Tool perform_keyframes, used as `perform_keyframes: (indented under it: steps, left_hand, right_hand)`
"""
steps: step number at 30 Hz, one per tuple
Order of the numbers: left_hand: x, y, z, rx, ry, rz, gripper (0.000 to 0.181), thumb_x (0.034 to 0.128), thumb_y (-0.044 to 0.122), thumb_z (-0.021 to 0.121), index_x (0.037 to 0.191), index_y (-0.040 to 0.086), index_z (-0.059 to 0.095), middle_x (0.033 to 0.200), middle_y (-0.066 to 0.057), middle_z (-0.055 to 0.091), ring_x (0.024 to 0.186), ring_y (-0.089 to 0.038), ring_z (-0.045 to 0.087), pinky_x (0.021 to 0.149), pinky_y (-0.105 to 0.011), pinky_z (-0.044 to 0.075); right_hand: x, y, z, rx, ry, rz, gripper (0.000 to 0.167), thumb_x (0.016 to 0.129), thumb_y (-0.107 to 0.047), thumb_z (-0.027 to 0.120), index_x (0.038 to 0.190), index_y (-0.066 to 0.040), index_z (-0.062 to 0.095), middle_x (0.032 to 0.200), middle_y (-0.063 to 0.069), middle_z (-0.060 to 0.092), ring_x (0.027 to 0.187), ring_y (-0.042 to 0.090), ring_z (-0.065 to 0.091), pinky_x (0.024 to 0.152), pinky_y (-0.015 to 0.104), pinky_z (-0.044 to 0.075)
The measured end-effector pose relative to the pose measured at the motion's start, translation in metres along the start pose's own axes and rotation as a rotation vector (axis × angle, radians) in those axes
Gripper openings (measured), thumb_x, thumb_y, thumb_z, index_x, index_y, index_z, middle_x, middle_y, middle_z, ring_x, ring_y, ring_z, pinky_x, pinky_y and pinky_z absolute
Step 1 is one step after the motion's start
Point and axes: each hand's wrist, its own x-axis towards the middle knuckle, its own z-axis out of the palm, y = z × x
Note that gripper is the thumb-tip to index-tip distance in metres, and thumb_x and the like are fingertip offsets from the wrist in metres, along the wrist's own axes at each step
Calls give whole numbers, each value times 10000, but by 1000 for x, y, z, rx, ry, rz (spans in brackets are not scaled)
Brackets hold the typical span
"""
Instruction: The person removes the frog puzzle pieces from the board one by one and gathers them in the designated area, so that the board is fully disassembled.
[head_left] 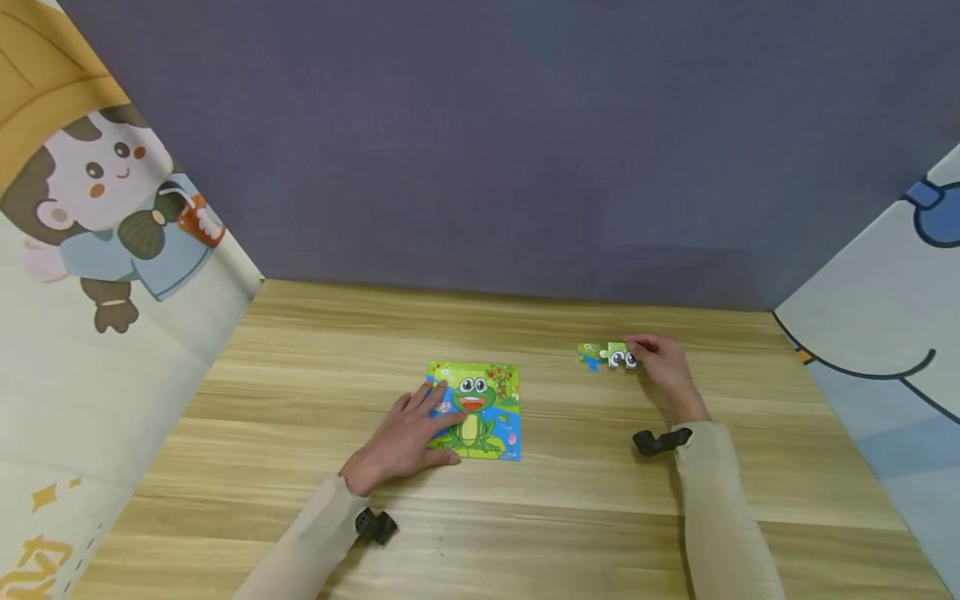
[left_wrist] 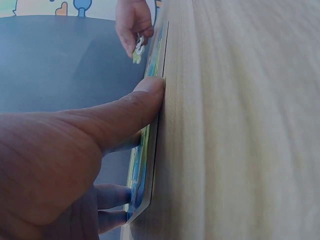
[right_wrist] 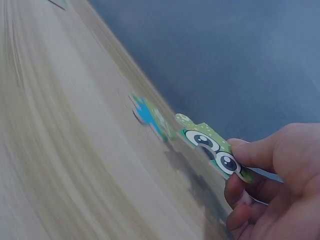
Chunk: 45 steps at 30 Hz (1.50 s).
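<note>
A square puzzle board (head_left: pixel 491 417) with a frog picture lies flat on the wooden table. Across its left side rests my left hand (head_left: pixel 405 433), fingers spread; in the left wrist view the thumb (left_wrist: pixel 150 87) touches the board's near edge. Right of the board, my right hand (head_left: pixel 663 367) pinches a puzzle piece (right_wrist: pixel 210 147) with the frog's two eyes, between thumb and fingers. The right wrist view shows this piece tilted and lifted above the table. Just left of it, a second puzzle piece (head_left: pixel 590 356), green and blue, lies on the table.
The wood-grain table (head_left: pixel 570 525) ends at a dark grey panel (head_left: pixel 480 167) at the back. Side walls with cartoon prints stand at left (head_left: pixel 112 225) and right (head_left: pixel 870 292). A small black camera is strapped at each wrist.
</note>
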Motion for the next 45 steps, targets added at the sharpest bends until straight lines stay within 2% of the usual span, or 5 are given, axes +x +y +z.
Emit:
perform_keyframes:
  steps: [12, 20, 23, 39, 45]
  left_hand:
    - [-3, 4, -3, 13, 9, 5, 617, 898, 467, 693, 1446, 225, 546, 1636, -257, 246, 1528, -472, 201, 1156, -703, 266]
    - [-4, 5, -2, 26, 19, 10, 617, 894, 468, 697, 1439, 219, 552, 1629, -264, 260, 1523, -477, 210, 1150, -701, 279]
    - [-3, 5, -2, 15, 9, 0, 615, 897, 467, 694, 1444, 225, 548, 1636, -256, 247, 1531, -466, 199, 1155, -701, 270]
    - [-3, 4, -3, 6, 6, -2, 622, 900, 467, 691, 1457, 238, 534, 1642, -239, 247, 1536, -457, 192, 1157, -704, 262]
    - [-3, 4, -3, -3, 1, -2, 632, 903, 465, 690, 1469, 243, 517, 1645, -236, 241, 1538, -458, 188, 1162, -699, 257]
  right_hand:
    - [7, 10, -8, -83, 50, -35, 299, 1004, -94, 575, 1199, 116, 660, 1186, 315, 673, 794, -157, 494, 713, 52, 427]
    - [9, 10, -4, -239, 55, -94, 266, 1009, -101, 566, 1145, 84, 702, 1154, 304, 697, 1025, 340, 649, 797, 203, 450]
    - [10, 9, -3, -260, 53, -92, 274, 1019, -108, 546, 1149, 79, 697, 1154, 303, 692, 1049, 393, 638, 841, 309, 473]
    - [15, 10, -2, -277, 70, -48, 274, 1011, -132, 553, 1151, 49, 704, 1132, 269, 707, 962, 295, 636, 789, 261, 460]
    - [13, 6, -5, -272, 58, -46, 281, 1002, -137, 549, 1159, 45, 696, 1138, 273, 693, 1014, 344, 627, 845, 357, 485]
